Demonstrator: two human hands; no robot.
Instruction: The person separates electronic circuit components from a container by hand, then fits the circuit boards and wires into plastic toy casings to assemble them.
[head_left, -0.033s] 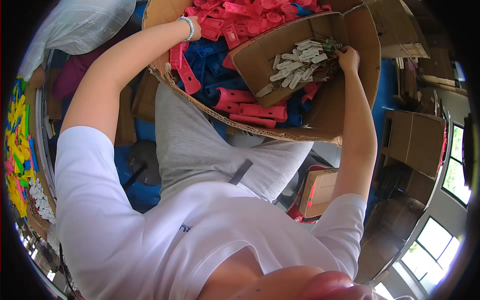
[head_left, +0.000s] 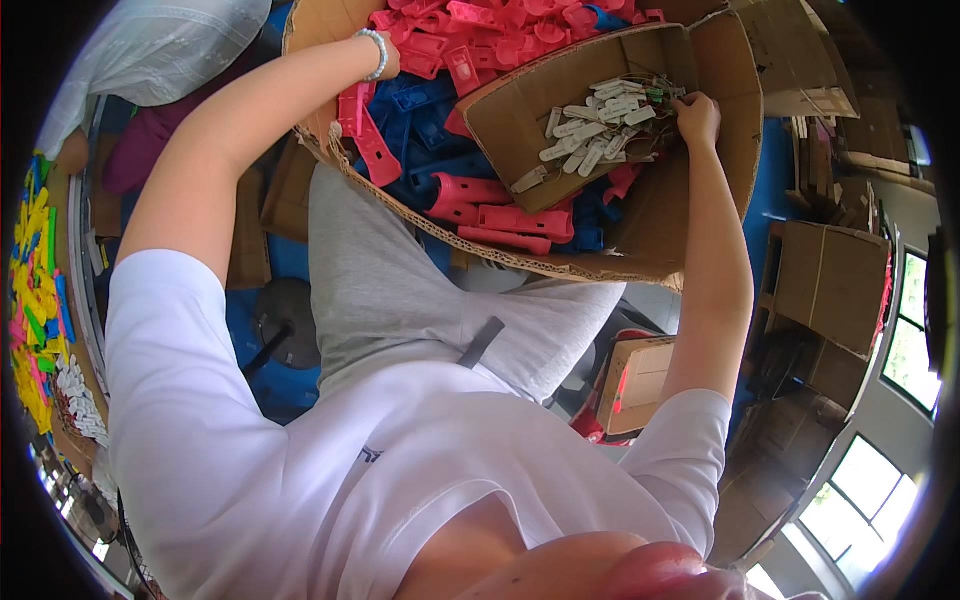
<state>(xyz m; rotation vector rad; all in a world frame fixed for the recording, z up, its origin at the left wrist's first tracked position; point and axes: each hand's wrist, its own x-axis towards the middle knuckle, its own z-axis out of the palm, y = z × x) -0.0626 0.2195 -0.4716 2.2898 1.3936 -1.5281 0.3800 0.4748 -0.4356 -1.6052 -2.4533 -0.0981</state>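
Note:
My left hand (head_left: 388, 58), with a beaded bracelet at its wrist, reaches into a large cardboard box (head_left: 640, 268) beside a heap of pink plastic shells (head_left: 462, 72). Its fingers are mostly hidden, so their grip does not show. Blue plastic shells (head_left: 430, 125) lie lower in the box. A smaller open carton (head_left: 500, 128) rests tilted on top of the shells and holds several small white strips with thin wires (head_left: 590, 130). At the carton's right side, my right hand (head_left: 697, 118) is closed in a pinch by the wires; what it pinches is too small to make out.
Stacked cardboard boxes (head_left: 825, 285) stand along the right. A small carton (head_left: 637, 385) sits low beside my leg. At the far left, a table carries yellow, green and blue plastic parts (head_left: 38, 290). Part of another person in a pale garment (head_left: 165, 50) shows at upper left.

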